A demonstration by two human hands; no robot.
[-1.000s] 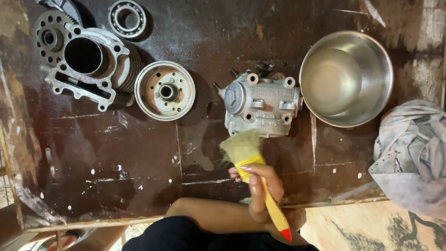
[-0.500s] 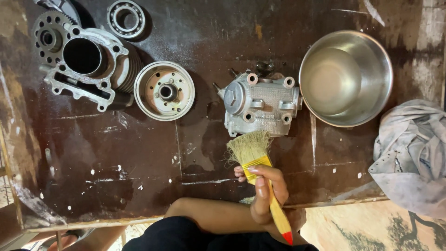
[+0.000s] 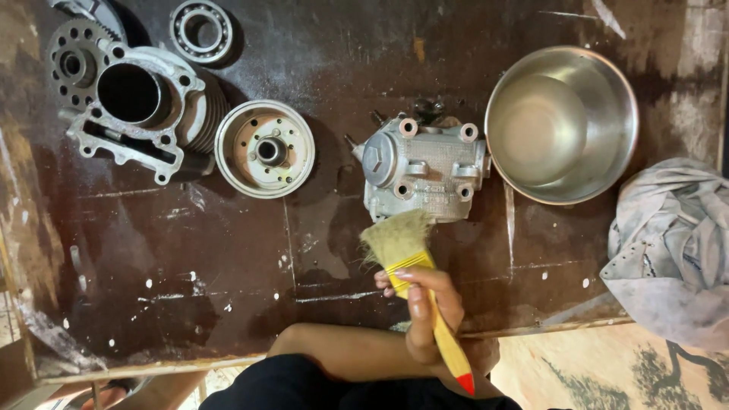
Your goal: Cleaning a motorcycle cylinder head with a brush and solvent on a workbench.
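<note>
Single head view, looking straight down, fairly near, onto dark wooden table (image 3: pixel 228 304); near edge and floor at bottom of frame.

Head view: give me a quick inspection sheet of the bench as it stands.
Surface: dark wooden board, wet-stained, speckled white.
Job's things: yellow-handled brush, bristles at the near edge of the grey cylinder head.
Clutter: finned cylinder, round hub, bearing ring, toothed disc, steel bowl, grey rag.
Grippers: right hand gripping the brush; left hand not in view.
Cables: nothing seen.
Surroundings: patterned floor at lower right.
</note>
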